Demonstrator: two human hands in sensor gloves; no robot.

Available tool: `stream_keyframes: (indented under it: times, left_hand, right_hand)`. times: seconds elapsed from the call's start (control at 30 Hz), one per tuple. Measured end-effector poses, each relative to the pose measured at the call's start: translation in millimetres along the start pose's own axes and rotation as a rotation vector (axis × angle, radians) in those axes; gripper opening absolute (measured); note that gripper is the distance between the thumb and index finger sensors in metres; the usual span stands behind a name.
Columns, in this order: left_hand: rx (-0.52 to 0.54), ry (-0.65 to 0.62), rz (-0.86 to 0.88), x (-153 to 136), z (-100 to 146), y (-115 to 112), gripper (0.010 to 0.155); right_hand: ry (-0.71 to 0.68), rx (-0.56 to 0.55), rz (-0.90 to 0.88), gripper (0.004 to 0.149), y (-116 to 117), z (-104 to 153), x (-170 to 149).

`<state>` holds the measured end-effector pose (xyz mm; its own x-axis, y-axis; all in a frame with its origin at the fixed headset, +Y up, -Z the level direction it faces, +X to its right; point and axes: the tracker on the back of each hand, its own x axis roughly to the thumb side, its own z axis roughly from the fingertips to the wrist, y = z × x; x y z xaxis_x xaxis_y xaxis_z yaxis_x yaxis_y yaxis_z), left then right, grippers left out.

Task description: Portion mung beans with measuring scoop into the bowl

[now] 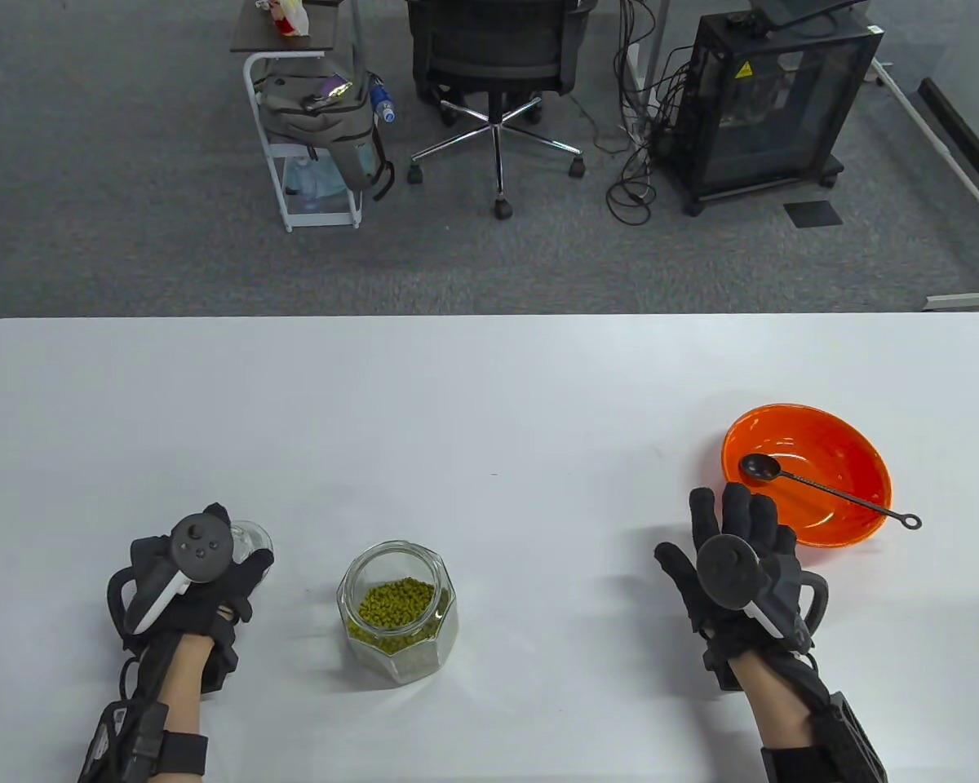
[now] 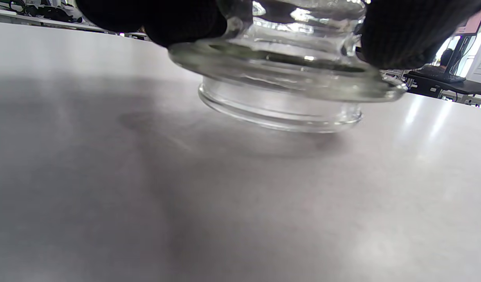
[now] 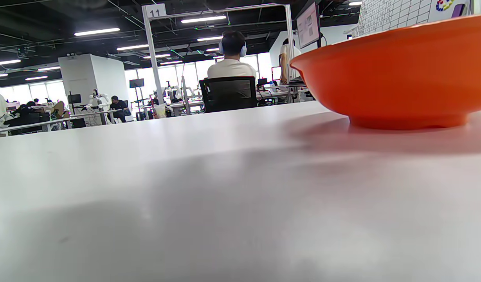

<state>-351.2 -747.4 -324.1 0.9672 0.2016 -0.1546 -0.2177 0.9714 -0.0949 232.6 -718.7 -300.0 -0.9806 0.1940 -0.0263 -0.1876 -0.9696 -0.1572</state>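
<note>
Two hands are at the bench (image 1: 489, 383), and I'd judge the job is barely started: the jar is open, but no beans are visible in the bowl yet.

Over at about eight o'clock, the left hand (image 1: 192, 583) has its grip curled round a glass lid (image 1: 253, 538). The left wrist view shows what the table view hides: the fingers (image 2: 404, 35) pinch the lid's upper part, and its lower ring sits at or just above the bench surface, though I cannot tell if it touches.

Near six o'clock stands the jar (image 1: 397, 612), uncovered, with mung beans (image 1: 393, 605) filling its lower part.

At four o'clock the right hand (image 1: 738, 563) hovers with its grip wide, fingers straight, holding nothing, just beside the orange bowl (image 1: 861, 465). Only the table view shows the measuring scoop (image 1: 824, 487) lying in that bowl, cup inside, handle ring poking over the rim toward four o'clock. The right wrist view gives just the bowl's outer wall.

Next, I reckon, the right hand must lift the scoop by its handle and carry it across to the jar.
</note>
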Motion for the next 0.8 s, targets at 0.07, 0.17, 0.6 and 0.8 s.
stream_keyframes:
  times: [0.07,0.17,0.6,0.8]
  left_hand:
    - [-0.004,0.003,0.003,-0.7,-0.5,-1.0,0.089]
    - [-0.014,0.008,-0.006,-1.0,-1.1,-2.3,0.089]
    - [-0.026,0.024,-0.011,0.0,-0.5,-4.0,0.089]
    - [-0.018,0.03,0.006,-1.4,0.5,-5.0,0.091]
  right_hand:
    - [0.0,0.002,0.001,0.083,0.3,-0.2,-0.1]
    - [-0.001,0.007,0.003,0.083,0.4,-0.2,0.0]
    - [0.004,0.021,0.002,0.083,0.6,-0.5,-1.1]
    - [0.009,0.015,0.0,0.083,0.5,-0.9,-2.4]
